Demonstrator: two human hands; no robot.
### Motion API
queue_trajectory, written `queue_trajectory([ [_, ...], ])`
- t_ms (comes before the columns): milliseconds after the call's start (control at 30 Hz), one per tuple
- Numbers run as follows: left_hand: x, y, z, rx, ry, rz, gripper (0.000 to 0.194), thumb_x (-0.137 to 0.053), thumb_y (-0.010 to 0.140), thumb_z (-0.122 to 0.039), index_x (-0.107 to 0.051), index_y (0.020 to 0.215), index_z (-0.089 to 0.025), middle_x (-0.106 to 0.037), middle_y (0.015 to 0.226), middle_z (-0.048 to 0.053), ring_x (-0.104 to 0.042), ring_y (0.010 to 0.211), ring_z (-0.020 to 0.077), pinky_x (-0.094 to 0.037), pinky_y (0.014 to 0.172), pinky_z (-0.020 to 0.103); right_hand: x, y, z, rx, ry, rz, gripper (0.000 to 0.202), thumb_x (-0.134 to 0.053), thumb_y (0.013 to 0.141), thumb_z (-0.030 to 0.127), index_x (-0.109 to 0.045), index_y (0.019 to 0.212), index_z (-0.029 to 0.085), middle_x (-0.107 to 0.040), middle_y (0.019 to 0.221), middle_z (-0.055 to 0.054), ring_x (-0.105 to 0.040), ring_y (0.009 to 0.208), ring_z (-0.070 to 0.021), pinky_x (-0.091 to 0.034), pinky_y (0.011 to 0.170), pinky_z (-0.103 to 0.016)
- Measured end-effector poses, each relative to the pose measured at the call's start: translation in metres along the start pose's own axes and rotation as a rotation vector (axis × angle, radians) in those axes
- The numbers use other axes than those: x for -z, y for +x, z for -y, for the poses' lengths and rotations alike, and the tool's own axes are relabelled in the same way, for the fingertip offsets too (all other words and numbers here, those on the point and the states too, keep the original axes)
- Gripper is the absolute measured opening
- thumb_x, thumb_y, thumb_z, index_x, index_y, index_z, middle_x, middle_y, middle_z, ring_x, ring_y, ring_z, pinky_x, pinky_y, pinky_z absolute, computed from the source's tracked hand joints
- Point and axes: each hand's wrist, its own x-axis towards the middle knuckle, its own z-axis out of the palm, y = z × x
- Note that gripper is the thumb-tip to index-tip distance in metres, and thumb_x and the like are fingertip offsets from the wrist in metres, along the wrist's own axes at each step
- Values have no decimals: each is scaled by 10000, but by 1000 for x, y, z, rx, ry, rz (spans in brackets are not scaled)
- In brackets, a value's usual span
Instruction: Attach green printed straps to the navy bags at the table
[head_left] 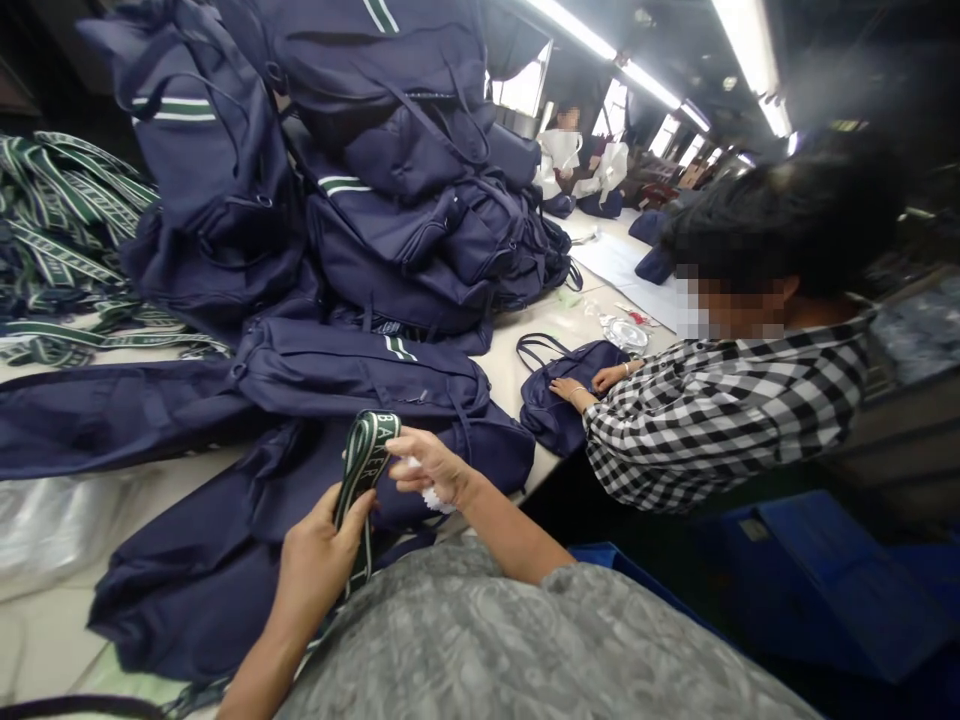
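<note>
A green strap (365, 455) with white edges and pale lettering is folded into a looped bundle in front of my body. My left hand (324, 545) is wrapped round the lower part of the bundle, thumb on top. My right hand (430, 466) is at the bundle's upper right side, its fingers curled at the strap's edge; something small and white shows at its palm and wrist. Part of the strap hangs below my left hand. Behind and under the hands lie navy bags (352, 375), one with a green and white stripe.
Navy bags (405, 220) are piled high at the back. Green straps (67, 230) lie heaped at the left, above clear plastic (64, 530). At the right, a person in a checked shirt (720, 410) handles a small navy bag (551, 400). Blue bins (817, 580) stand lower right.
</note>
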Motion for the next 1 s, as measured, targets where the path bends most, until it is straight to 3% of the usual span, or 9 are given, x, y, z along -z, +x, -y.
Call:
queue_trajectory([
  [133, -5, -3, -7, -89, -9, 137, 403, -584, 759, -568, -662, 958, -227, -657, 651, 14, -639, 633, 235, -465, 611, 274, -4, 4, -15, 84, -95, -231, 407, -855, 585, 332, -599, 835, 138, -579, 647, 32, -462, 466, -49, -250, 374, -147],
  [267, -13, -6, -11, 71, -327, 298, 499, -636, 737, -578, -616, 1042, -183, -687, 738, 33, -651, 686, 228, -505, 634, 287, -1, 12, -21, 145, -18, -365, 390, -864, 541, 319, -610, 772, 134, -591, 622, 26, -515, 465, -74, -309, 372, -160],
  [400, -20, -8, -13, 173, -554, 295, 683, -704, 710, -538, -516, 1259, -177, -715, 957, 79, -679, 802, 224, -534, 700, 292, -5, 15, -19, 279, 21, -467, 410, -876, 496, 283, -620, 783, 143, -610, 637, 41, -549, 506, -88, -464, 490, -206],
  [467, -23, -8, -13, 187, -579, 280, 723, -722, 698, -532, -499, 1288, -180, -717, 908, 69, -676, 760, 210, -534, 659, 275, -9, 16, -20, 342, 15, -499, 423, -881, 495, 293, -625, 798, 146, -614, 652, 43, -554, 525, -88, -488, 532, -220],
  [600, -22, -7, -14, 276, -610, 194, 612, -734, 674, -553, -595, 1124, -162, -679, 711, 27, -613, 569, 160, -482, 488, 222, -7, 20, -24, 292, 14, -422, 410, -852, 592, 379, -623, 845, 151, -618, 671, 29, -498, 478, -66, -406, 437, -176],
  [700, -11, -5, -12, 324, -757, 82, 484, -754, 666, -525, -633, 980, -177, -681, 762, 16, -609, 584, 133, -491, 489, 197, 4, 23, -20, 217, 163, -281, 323, -702, 798, 438, -602, 927, 160, -670, 792, -13, -304, 396, -16, -251, 336, -138],
  [767, -1, -3, -9, 346, -832, 16, 443, -780, 648, -496, -643, 937, -190, -691, 807, 5, -613, 610, 115, -508, 516, 180, 13, 23, -15, 192, 302, -229, 221, -590, 900, 373, -587, 955, 159, -686, 878, -42, -257, 401, -19, -266, 336, -129],
  [900, 11, -9, 3, 448, -857, 60, 526, -827, 583, -482, -659, 994, -200, -706, 771, 11, -628, 622, 123, -525, 533, 175, 26, 21, -17, -6, 480, -180, 92, -550, 883, 153, -579, 967, 131, -673, 934, -74, -539, 575, -77, -527, 569, -208],
  [1000, 12, -20, 13, 538, -870, 142, 604, -845, 560, -456, -646, 1072, -205, -716, 764, 27, -655, 655, 152, -543, 562, 192, 30, 15, -36, -92, 449, -116, 315, -543, 765, 0, -561, 1061, 103, -673, 1028, -117, -661, 859, -141, -557, 787, -283],
])
